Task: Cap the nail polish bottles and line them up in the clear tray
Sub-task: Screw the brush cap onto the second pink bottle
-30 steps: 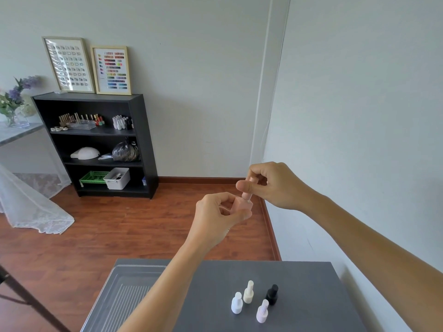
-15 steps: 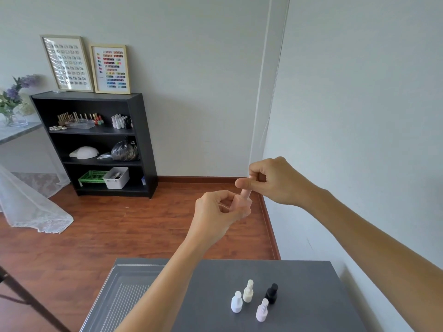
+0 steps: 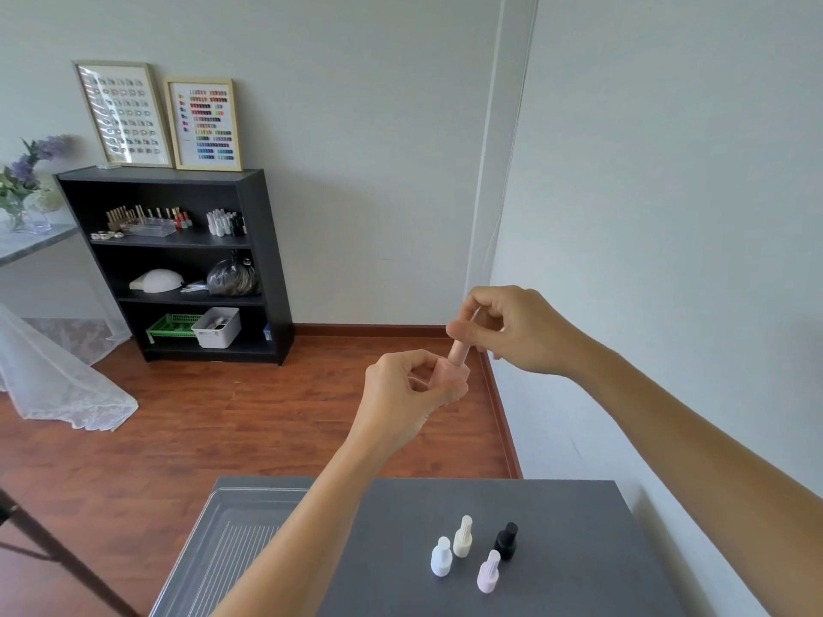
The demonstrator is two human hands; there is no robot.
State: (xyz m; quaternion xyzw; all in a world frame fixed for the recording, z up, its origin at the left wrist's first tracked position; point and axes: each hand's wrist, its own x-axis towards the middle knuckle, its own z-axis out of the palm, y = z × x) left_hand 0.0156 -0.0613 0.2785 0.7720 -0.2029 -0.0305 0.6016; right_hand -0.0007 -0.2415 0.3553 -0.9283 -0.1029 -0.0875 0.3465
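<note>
Four bottles [image 3: 472, 549] stand capped on the bench [image 3: 579, 549], not yet in the tray [image 3: 231, 527]. Up in the air, the left hand [image 3: 401, 394] grips a pink bottle [image 3: 450, 380] while right-hand [image 3: 512, 331] fingers pinch its cap [image 3: 458, 351]. No bottle is lined up yet.

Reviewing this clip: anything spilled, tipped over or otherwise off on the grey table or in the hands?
Nothing stands out. Four small bottles, white, cream, black and lilac, stand upright and capped on the grey table, no spill visible. The left hand holds a pink bottle; the right hand pinches its cap.
</note>
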